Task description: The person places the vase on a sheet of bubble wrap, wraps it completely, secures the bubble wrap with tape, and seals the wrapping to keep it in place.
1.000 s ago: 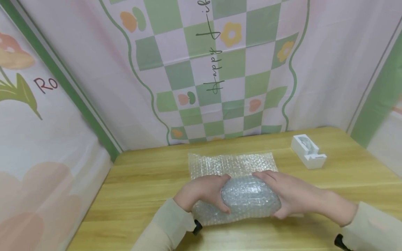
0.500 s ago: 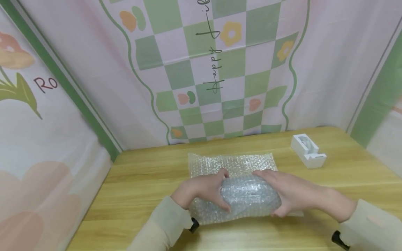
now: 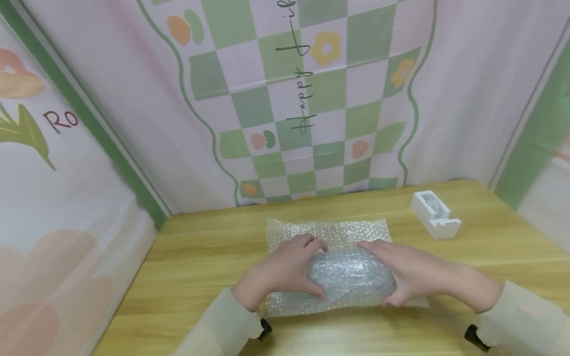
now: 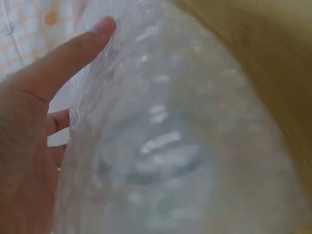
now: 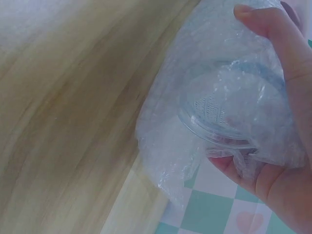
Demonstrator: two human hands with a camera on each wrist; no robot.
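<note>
A glass vessel rolled in clear bubble wrap (image 3: 352,272) lies on its side on the table, its exact kind unclear. My left hand (image 3: 285,267) curls round the roll's left end, thumb on the near side and fingers over the top. On the right end my right hand (image 3: 414,272) holds the roll between thumb and fingers. A round glass edge (image 5: 214,127) shows at the roll's end in the right wrist view. Through the wrap in the left wrist view a dim glass ring (image 4: 141,178) is visible. Flat unrolled bubble wrap (image 3: 347,232) stretches behind the roll.
A white tape dispenser (image 3: 435,215) with a roll of tape stands at the back right of the wooden table (image 3: 200,247). Behind the table hangs a green-and-white checked cloth (image 3: 329,94). Another printed cloth (image 3: 58,207) hangs along the left.
My left hand has slid a little left and away from me along the roll, and its fingers show more now. The right hand and the roll have hardly moved.
</note>
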